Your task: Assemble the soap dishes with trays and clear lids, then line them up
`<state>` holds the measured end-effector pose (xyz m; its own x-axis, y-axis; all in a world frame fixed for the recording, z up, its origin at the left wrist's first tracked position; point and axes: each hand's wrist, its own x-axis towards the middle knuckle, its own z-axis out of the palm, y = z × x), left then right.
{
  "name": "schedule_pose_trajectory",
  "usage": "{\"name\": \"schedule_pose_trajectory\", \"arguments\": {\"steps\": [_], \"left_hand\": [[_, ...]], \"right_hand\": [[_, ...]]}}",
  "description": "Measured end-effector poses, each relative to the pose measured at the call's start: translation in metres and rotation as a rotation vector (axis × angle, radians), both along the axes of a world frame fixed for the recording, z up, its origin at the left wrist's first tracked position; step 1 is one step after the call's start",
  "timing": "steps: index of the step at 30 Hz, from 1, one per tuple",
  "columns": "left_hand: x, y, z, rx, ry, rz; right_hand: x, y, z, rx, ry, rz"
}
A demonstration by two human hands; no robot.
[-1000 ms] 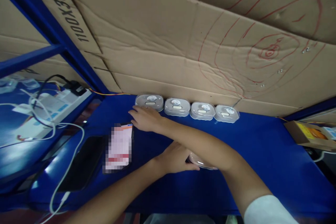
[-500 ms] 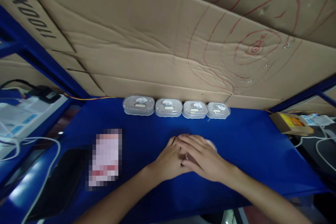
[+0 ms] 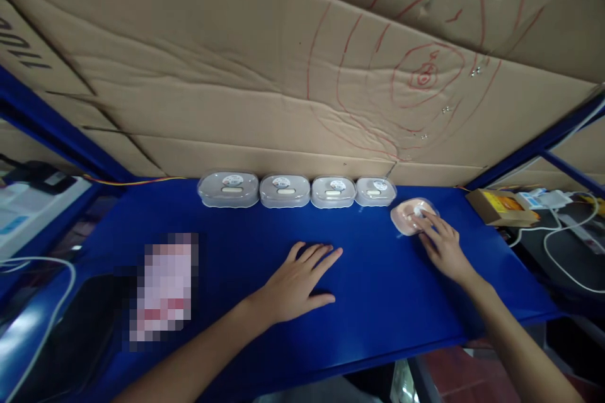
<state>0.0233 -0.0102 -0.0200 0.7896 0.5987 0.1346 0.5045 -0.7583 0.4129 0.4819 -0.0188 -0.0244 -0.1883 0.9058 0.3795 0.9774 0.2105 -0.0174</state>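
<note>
Several clear lidded containers, the leftmost and the rightmost among them, stand in a row against the cardboard at the back of the blue table. Just right of that row lies a pinkish container with a clear rim, slightly turned. The fingertips of my right hand are on its right side, pinching at its top. My left hand rests over the middle of the table, palm down, fingers spread, holding nothing.
A pixelated pink and white item lies at left, beside a dark object. White power strips and cables run along the left edge. At right are an open cardboard box and more cables.
My hands have come apart. The right one has moved right and away from me with the pinkish container, now beside the row. My left hand has opened. The view has shifted right.
</note>
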Motion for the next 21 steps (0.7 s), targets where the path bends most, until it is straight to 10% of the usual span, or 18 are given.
{"name": "schedule_pose_trajectory", "arguments": {"steps": [12,21], "left_hand": [[-0.083,0.068,0.037,0.333,0.24,0.776],[-0.134,0.11,0.046,0.203,0.43,0.853]], "right_hand": [[0.014,0.109,-0.032,0.153,0.134,-0.065],[-0.011,0.1,-0.046,0.264,0.284,-0.161]]}}
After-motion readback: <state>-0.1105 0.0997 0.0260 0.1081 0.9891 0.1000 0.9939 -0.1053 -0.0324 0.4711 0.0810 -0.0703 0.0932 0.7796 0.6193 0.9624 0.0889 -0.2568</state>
